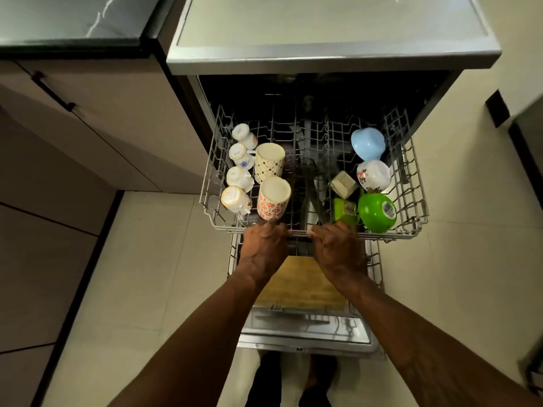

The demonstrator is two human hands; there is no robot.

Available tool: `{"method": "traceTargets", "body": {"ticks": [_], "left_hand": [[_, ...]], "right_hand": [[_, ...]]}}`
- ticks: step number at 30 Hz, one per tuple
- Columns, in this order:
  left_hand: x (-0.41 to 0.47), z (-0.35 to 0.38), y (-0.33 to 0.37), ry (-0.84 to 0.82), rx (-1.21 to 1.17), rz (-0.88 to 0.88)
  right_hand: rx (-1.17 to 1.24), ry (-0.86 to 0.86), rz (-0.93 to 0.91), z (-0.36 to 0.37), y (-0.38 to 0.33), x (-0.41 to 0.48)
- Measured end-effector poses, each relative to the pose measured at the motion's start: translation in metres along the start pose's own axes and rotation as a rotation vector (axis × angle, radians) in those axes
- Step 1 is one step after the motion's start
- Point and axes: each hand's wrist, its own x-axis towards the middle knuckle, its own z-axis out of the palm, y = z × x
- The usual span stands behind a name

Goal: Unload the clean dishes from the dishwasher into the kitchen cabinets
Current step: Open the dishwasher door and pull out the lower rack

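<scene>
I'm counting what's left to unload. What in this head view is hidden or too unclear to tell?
- Lower rack: mostly covered by the upper rack and both forearms; only a wooden board shows.
- Middle of the upper rack: dark, blurred utensils, uncountable.
- Fingertips of the left hand and right hand: curled over the rack's front rail.
- Dishwasher interior: in shadow.

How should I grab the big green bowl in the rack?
Come from above. The green bowl lies upside down and tilted at the upper rack's front right corner, so cup its rounded bottom, or hook fingers under the lower rim, which looks easier to hold.
</scene>
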Motion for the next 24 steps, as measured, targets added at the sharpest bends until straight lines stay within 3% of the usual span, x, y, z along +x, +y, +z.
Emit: {"method": "traceTargets", "body": {"ticks": [18,24], "left_hand": [[-0.027,-0.012,0.016,-0.044,-0.135,-0.052],[-0.032,-0.067,-0.003,0.039,-0.243,-0.038]], "right_hand": [[0.012,-0.154,0.065,-0.010,0.008,-0.024],[0.114,-0.170,0.131,-0.055,-0.055,-0.011]]}}
